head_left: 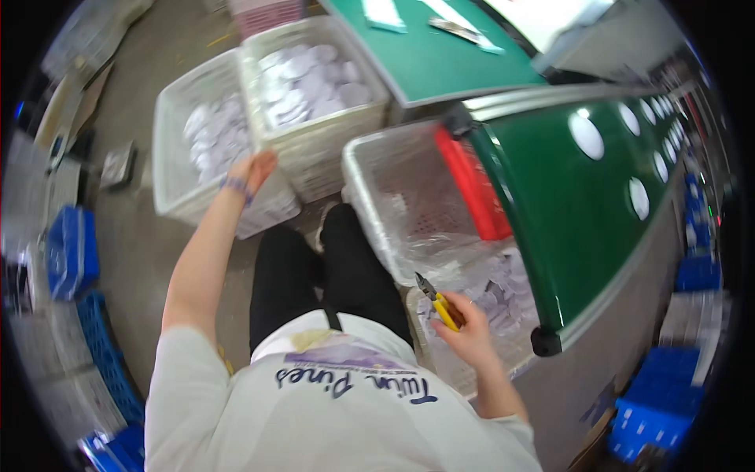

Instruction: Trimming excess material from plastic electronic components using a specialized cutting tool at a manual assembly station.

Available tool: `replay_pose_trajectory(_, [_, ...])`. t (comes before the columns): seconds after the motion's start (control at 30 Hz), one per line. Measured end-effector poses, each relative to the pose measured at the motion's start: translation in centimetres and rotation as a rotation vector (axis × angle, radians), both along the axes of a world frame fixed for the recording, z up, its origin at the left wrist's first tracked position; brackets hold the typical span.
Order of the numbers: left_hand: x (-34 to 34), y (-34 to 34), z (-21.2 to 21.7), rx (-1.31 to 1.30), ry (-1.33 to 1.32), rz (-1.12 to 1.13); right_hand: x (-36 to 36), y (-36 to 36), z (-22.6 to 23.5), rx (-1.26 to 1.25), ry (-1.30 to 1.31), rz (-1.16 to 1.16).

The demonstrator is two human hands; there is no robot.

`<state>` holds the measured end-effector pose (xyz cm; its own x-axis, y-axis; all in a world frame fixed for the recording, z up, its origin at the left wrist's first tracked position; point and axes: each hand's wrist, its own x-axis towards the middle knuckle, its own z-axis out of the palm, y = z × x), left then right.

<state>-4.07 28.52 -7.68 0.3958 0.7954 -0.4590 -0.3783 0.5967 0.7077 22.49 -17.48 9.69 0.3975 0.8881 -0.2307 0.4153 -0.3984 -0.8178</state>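
Note:
My right hand (465, 329) is closed around the yellow handles of a pair of cutting pliers (442, 307); their dark jaws point up and to the left. They are over the front of a clear-lined crate (370, 216). Out to the left, my left hand (253, 170) is at the near right rim of a white crate (169, 169), its fingers curled at the edge and partly hidden. White round discs (216, 134) fill part of that crate. A second white crate (314, 145) beside it holds a heap of similar white discs (311, 82).
A green conveyor belt (550, 204) on the right carries several white discs (586, 135). A red plate (477, 185) hangs at its end above the lined crate. Below lies a bin of white pieces (503, 295). Beyond stands a green table (440, 63). Blue crates (72, 250) line the left.

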Motion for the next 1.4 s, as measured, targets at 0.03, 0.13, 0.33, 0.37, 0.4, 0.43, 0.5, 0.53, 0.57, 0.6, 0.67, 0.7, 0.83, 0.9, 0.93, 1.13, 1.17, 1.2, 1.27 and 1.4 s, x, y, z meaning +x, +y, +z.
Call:
replay_pose_trajectory(0.03, [-2.5,-1.0,-2.1,-0.015,-0.133,-0.167,1.0,0.4,1.7,0.003,0.046,0.007])
replay_pose_trajectory(0.13, [-0.9,-9.0,2.2,-0.099,0.091,-0.35,7.8,2.8,7.5,0.202,-0.295,0.001])
replay_pose_trajectory(0.33, [-0.7,-15.4,3.2,-0.076,0.287,-0.511,29.5,11.4,9.0,0.338,-0.499,-0.647])
replay_pose_trajectory(0.37, [-0.8,-15.8,3.1,-0.063,0.29,-0.543,32.7,12.4,8.6,0.288,-0.546,-0.767])
replay_pose_trajectory(0.4, [-0.9,-16.2,3.5,-0.061,0.313,-0.542,35.4,13.3,7.9,0.302,-0.548,-0.761])
replay_pose_trajectory(0.43, [-1.0,-16.6,4.1,-0.059,0.336,-0.539,37.7,14.1,7.3,0.215,-0.532,-0.9])
replay_pose_trajectory(0.5, [-2.4,-17.6,4.4,-0.043,0.35,-0.5,38.4,16.8,7.6,0.144,-0.497,-1.005])
replay_pose_trajectory(0.53, [-2.8,-17.9,4.6,-0.046,0.37,-0.485,38.7,17.8,7.7,0.086,-0.481,-1.077])
replay_pose_trajectory(0.57, [-3.4,-18.4,4.8,-0.054,0.392,-0.469,38.7,18.9,7.7,0.023,-0.463,-1.146])
replay_pose_trajectory(0.6, [-3.8,-18.8,4.8,-0.053,0.398,-0.461,39.3,19.5,7.3,0.091,-0.421,-1.221])
replay_pose_trajectory(0.67, [-4.8,-19.2,4.4,-0.072,0.389,-0.433,40.1,19.8,7.4,0.324,-0.216,-1.211])
replay_pose_trajectory(0.7, [-5.2,-19.4,4.3,-0.095,0.384,-0.421,40.1,20.1,7.4,0.54,-0.008,-1.197])
replay_pose_trajectory(0.83, [-4.5,-19.7,5.3,-0.048,0.09,-0.464,34.7,21.1,8.9,0.749,-0.259,-0.814])
replay_pose_trajectory(0.9, [-2.2,-20.5,7.4,0.009,0.008,-0.439,25.0,21.6,9.9,0.772,-0.473,-0.351])
replay_pose_trajectory(0.93, [-0.8,-20.9,8.8,0.056,-0.041,-0.452,18.4,20.7,10.8,0.684,-0.56,-0.226])
replay_pose_trajectory(1.13, [4.7,-24.2,13.8,0.111,-0.234,-0.604,-1.4,13.3,4.4,0.744,-0.934,0.792])
replay_pose_trajectory(1.17, [5.1,-24.9,13.8,0.164,-0.16,-0.611,-2.7,12.5,3.1,0.723,-0.918,0.839])
replay_pose_trajectory(1.2, [5.2,-25.7,14.3,0.23,-0.098,-0.573,-3.4,11.9,2.3,0.715,-0.907,0.848])
replay_pose_trajectory(1.27, [4.1,-25.6,12.7,0.287,-0.048,-0.621,-4.5,11.2,1.1,0.727,-0.745,0.859])
replay_pose_trajectory(1.4, [2.0,-25.5,10.6,0.377,0.065,-0.67,-4.6,10.2,2.0,0.434,-0.44,0.51])
